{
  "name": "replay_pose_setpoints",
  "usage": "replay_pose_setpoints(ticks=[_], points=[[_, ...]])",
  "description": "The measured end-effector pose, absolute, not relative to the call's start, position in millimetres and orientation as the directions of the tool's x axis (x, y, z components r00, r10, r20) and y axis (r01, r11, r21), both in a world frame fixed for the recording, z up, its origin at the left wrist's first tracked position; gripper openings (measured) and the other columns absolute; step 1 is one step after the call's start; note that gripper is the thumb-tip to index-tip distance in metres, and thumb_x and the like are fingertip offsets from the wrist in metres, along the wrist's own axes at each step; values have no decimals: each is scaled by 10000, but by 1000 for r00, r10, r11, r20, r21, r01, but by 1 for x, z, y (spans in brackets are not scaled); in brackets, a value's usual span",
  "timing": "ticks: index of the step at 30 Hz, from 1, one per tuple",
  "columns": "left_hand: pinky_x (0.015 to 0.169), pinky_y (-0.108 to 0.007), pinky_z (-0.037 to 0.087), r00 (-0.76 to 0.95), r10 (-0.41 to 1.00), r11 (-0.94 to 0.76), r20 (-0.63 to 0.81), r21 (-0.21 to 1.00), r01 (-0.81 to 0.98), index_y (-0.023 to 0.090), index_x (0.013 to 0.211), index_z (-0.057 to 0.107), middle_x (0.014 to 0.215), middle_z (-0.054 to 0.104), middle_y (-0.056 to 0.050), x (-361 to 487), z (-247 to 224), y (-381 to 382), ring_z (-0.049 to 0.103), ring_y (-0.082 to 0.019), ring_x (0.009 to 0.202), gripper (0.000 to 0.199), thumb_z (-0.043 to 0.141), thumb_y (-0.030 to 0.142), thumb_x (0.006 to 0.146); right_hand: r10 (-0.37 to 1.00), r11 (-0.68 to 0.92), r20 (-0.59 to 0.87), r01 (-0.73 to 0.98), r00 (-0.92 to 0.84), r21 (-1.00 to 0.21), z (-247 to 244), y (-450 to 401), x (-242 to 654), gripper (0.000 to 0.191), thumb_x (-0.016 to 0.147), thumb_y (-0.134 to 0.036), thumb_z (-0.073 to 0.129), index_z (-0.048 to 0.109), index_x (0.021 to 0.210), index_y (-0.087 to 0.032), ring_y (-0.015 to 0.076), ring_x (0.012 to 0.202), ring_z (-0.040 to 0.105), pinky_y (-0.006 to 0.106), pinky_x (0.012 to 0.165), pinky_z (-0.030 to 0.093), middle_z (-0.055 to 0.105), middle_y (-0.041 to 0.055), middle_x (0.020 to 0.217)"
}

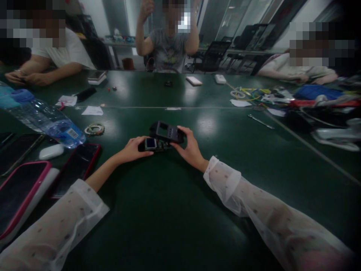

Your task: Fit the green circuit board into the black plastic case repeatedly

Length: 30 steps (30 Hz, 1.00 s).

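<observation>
My left hand grips the left end of a small circuit board that carries a little square screen. Between the thumb and fingers of my right hand is a black plastic housing cover, with a window opening and a row of small slots. The cover is tilted just above and behind the board, overlapping its right part from this angle. Whether the two touch, I cannot tell. Both hands are over the middle of the dark green table.
To the left lie a large water bottle, a red-edged phone, a pink-cased phone, a white case and a bracelet. On the right are a wrench and tangled cables. Several people sit across the table.
</observation>
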<state>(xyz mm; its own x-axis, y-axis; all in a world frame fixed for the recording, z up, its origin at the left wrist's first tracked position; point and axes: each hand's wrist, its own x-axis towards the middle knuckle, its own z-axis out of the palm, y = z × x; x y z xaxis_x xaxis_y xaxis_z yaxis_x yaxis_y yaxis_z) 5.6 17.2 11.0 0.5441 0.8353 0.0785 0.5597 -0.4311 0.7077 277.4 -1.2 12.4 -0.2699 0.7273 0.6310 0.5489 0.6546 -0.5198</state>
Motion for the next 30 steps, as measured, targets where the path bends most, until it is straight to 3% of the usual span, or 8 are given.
replay_pose_setpoints(ticks=[10,21,30], points=[[1035,-490,311,557,824,-485,99,632,604,258,1294,499,1273,584,-82,4,12,16,524,-298,1173,575,648,508,799,789,493,612,643,-47,-586,5,11,282,507,870,-290,572,348,1322,-235,297,1196,506,522,1036,441,481,128,1258],[1030,-488,309,546,834,-474,82,613,632,260,1281,503,1257,590,-75,3,11,16,521,-297,1165,573,639,539,800,858,367,513,693,5,-620,-13,27,291,506,802,-245,620,399,1250,-160,299,1123,545,503,971,479,519,152,1193],[1025,-488,313,539,838,-473,87,609,637,262,1279,507,1245,595,-76,3,11,17,523,-300,1161,584,647,544,787,861,333,508,745,10,-578,-24,35,293,573,758,-283,668,424,1264,-170,351,1167,512,585,937,470,516,169,1214]])
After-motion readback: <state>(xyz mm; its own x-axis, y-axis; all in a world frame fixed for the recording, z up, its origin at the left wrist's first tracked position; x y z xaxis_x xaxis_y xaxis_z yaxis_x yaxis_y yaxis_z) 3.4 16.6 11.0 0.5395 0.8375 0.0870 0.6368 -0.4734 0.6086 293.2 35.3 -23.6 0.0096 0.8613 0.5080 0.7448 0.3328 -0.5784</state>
